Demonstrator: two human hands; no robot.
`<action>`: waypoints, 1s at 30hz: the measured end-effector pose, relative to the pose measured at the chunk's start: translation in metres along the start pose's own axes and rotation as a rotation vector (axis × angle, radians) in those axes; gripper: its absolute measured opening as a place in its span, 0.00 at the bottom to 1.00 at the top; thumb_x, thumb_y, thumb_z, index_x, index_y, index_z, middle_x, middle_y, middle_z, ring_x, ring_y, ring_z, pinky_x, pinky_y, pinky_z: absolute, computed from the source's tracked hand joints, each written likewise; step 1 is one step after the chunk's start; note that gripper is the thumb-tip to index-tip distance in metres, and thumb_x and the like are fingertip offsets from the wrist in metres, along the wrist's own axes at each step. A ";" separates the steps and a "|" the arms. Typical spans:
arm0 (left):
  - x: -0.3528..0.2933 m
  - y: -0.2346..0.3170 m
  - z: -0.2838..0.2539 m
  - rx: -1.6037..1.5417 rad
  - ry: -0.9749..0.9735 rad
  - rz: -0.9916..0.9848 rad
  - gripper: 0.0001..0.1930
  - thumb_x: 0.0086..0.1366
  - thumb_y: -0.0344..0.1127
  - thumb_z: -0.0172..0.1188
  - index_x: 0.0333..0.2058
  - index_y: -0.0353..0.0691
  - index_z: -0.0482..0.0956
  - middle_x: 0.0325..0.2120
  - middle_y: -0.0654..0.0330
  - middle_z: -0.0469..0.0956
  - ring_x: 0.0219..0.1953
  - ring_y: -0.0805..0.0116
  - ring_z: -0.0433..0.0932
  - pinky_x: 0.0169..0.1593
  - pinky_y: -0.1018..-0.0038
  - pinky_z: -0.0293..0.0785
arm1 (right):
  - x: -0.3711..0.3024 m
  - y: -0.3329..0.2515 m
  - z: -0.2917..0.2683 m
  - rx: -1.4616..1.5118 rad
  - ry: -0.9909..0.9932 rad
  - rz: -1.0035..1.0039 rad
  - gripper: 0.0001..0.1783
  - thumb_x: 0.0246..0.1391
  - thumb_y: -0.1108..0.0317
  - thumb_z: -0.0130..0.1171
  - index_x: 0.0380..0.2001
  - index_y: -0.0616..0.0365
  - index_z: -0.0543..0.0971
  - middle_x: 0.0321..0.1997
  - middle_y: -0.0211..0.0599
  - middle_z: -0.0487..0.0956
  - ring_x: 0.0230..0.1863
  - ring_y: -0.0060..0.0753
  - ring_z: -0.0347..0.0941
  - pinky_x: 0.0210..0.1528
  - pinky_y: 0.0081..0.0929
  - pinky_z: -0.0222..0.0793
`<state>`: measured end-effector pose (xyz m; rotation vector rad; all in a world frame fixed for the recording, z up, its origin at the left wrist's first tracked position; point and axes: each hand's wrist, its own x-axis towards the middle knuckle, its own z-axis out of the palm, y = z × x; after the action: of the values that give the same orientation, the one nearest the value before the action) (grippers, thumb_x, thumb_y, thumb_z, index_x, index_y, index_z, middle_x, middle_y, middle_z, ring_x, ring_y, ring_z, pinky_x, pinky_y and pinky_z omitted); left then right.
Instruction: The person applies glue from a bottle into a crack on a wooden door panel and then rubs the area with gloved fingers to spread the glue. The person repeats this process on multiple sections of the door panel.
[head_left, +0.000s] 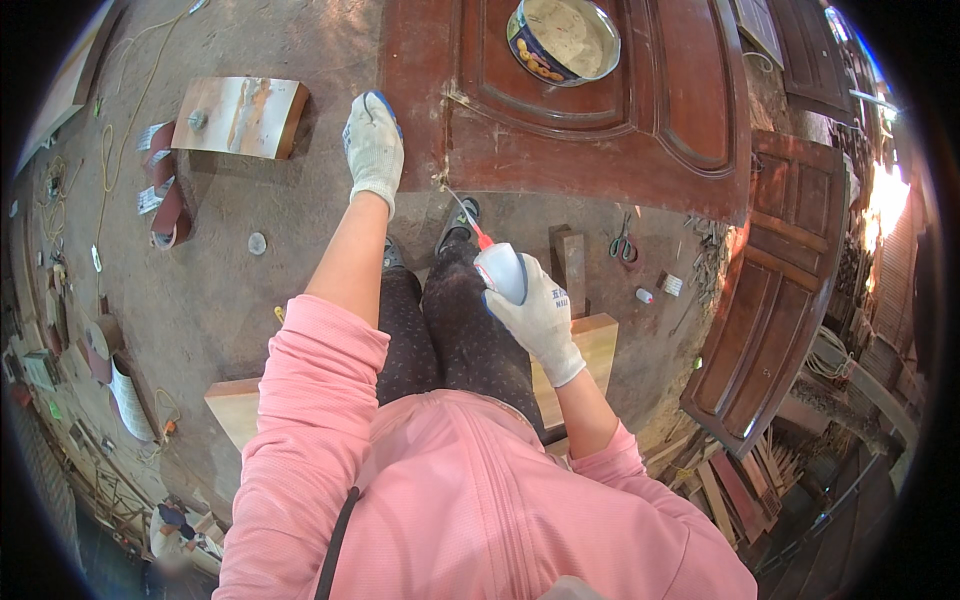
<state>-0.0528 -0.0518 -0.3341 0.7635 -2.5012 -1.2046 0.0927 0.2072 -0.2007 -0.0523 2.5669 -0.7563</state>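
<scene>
A white squeeze bottle [501, 270] is clasped in the right hand [543, 318], its red nozzle [484, 241] pointing at a brown panel door's [590, 160] near edge. Over by the door's left side is the left hand [374, 148], its grip unclear from here; a round tin [536, 52] sits on top.

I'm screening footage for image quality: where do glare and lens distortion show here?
Head view: a sunlight patch at far right is blown out; head view: the panelled door at right has edges curving toward the rim, and the corners go black; head view: the squeeze bottle looks reasonably sharp.
</scene>
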 end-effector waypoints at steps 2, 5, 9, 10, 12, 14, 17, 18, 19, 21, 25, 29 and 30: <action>-0.003 0.012 -0.004 -0.068 -0.027 -0.057 0.25 0.81 0.48 0.39 0.54 0.31 0.77 0.52 0.39 0.79 0.57 0.39 0.76 0.60 0.53 0.69 | -0.001 0.002 0.000 0.000 0.008 0.003 0.39 0.51 0.49 0.71 0.59 0.64 0.72 0.49 0.57 0.82 0.51 0.59 0.81 0.52 0.47 0.76; -0.002 0.022 -0.009 -0.117 -0.046 -0.121 0.25 0.81 0.48 0.40 0.52 0.31 0.78 0.50 0.39 0.80 0.55 0.39 0.77 0.59 0.53 0.70 | -0.001 0.003 0.000 0.028 0.024 -0.009 0.39 0.50 0.50 0.71 0.59 0.64 0.72 0.49 0.57 0.82 0.50 0.60 0.81 0.52 0.47 0.76; -0.002 0.018 -0.010 -0.132 -0.066 -0.127 0.25 0.81 0.48 0.40 0.50 0.31 0.78 0.47 0.39 0.81 0.52 0.39 0.77 0.57 0.52 0.70 | 0.001 0.001 0.000 0.048 0.020 -0.002 0.39 0.51 0.50 0.71 0.58 0.64 0.72 0.48 0.57 0.82 0.50 0.61 0.80 0.51 0.48 0.76; -0.002 0.017 -0.009 -0.108 -0.043 -0.090 0.24 0.81 0.47 0.40 0.50 0.33 0.78 0.47 0.39 0.81 0.52 0.38 0.78 0.57 0.51 0.71 | 0.002 0.000 0.000 0.043 0.013 0.004 0.38 0.51 0.50 0.71 0.58 0.63 0.72 0.48 0.56 0.82 0.49 0.61 0.80 0.50 0.48 0.76; -0.002 0.014 -0.007 -0.059 0.003 -0.018 0.21 0.81 0.46 0.40 0.50 0.35 0.77 0.46 0.39 0.82 0.51 0.37 0.79 0.55 0.50 0.73 | 0.006 0.002 0.000 0.056 0.038 -0.021 0.37 0.51 0.50 0.70 0.58 0.63 0.72 0.47 0.56 0.82 0.49 0.61 0.80 0.50 0.48 0.76; -0.002 0.018 -0.008 -0.072 -0.018 -0.063 0.21 0.81 0.46 0.40 0.49 0.35 0.77 0.46 0.39 0.82 0.51 0.37 0.79 0.55 0.50 0.73 | 0.008 0.002 0.000 0.053 0.055 -0.037 0.36 0.51 0.50 0.70 0.57 0.63 0.72 0.47 0.56 0.82 0.49 0.61 0.80 0.49 0.48 0.76; 0.000 0.020 -0.009 -0.113 -0.064 -0.146 0.23 0.81 0.47 0.40 0.49 0.33 0.77 0.46 0.39 0.81 0.51 0.39 0.78 0.55 0.52 0.71 | 0.013 -0.002 -0.003 0.036 0.044 -0.042 0.35 0.52 0.51 0.70 0.55 0.62 0.72 0.46 0.56 0.82 0.47 0.61 0.81 0.48 0.48 0.76; 0.000 0.019 -0.009 -0.131 -0.082 -0.177 0.24 0.81 0.48 0.40 0.49 0.32 0.77 0.46 0.39 0.81 0.51 0.40 0.78 0.55 0.53 0.71 | 0.015 -0.004 -0.005 0.038 0.027 -0.030 0.34 0.52 0.51 0.70 0.55 0.62 0.72 0.46 0.56 0.82 0.47 0.61 0.81 0.47 0.48 0.76; 0.000 0.020 -0.010 -0.119 -0.066 -0.155 0.24 0.81 0.48 0.40 0.49 0.32 0.77 0.46 0.39 0.81 0.51 0.40 0.78 0.55 0.53 0.71 | 0.015 -0.005 -0.006 0.040 0.009 -0.018 0.34 0.52 0.51 0.70 0.54 0.62 0.72 0.45 0.56 0.82 0.46 0.61 0.81 0.47 0.48 0.76; -0.002 0.021 -0.009 -0.095 -0.034 -0.111 0.24 0.81 0.49 0.40 0.50 0.32 0.77 0.47 0.39 0.81 0.51 0.41 0.79 0.55 0.54 0.72 | 0.015 -0.003 -0.004 0.051 0.040 -0.042 0.33 0.52 0.51 0.70 0.53 0.62 0.72 0.44 0.56 0.82 0.45 0.61 0.81 0.47 0.48 0.76; -0.003 0.021 -0.008 -0.113 -0.016 -0.121 0.23 0.81 0.47 0.40 0.51 0.33 0.77 0.48 0.39 0.81 0.51 0.39 0.79 0.56 0.53 0.72 | 0.016 -0.003 -0.005 0.067 0.037 -0.042 0.32 0.52 0.51 0.69 0.51 0.62 0.73 0.44 0.55 0.82 0.46 0.61 0.81 0.46 0.48 0.76; -0.003 0.018 -0.007 -0.043 -0.016 -0.057 0.21 0.81 0.45 0.40 0.51 0.33 0.76 0.48 0.39 0.81 0.53 0.37 0.78 0.57 0.51 0.73 | 0.017 -0.007 -0.008 0.061 0.025 -0.023 0.31 0.52 0.52 0.69 0.51 0.61 0.73 0.45 0.55 0.82 0.47 0.62 0.80 0.47 0.49 0.76; -0.003 0.017 -0.007 -0.031 -0.014 -0.038 0.21 0.81 0.45 0.40 0.52 0.33 0.76 0.48 0.39 0.81 0.53 0.37 0.78 0.57 0.51 0.73 | 0.018 -0.008 -0.009 0.073 0.024 -0.020 0.31 0.52 0.52 0.69 0.51 0.61 0.73 0.46 0.55 0.82 0.47 0.62 0.80 0.47 0.49 0.75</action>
<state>-0.0531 -0.0460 -0.3170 0.8013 -2.4841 -1.2628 0.0725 0.2020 -0.1976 -0.0469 2.5623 -0.8620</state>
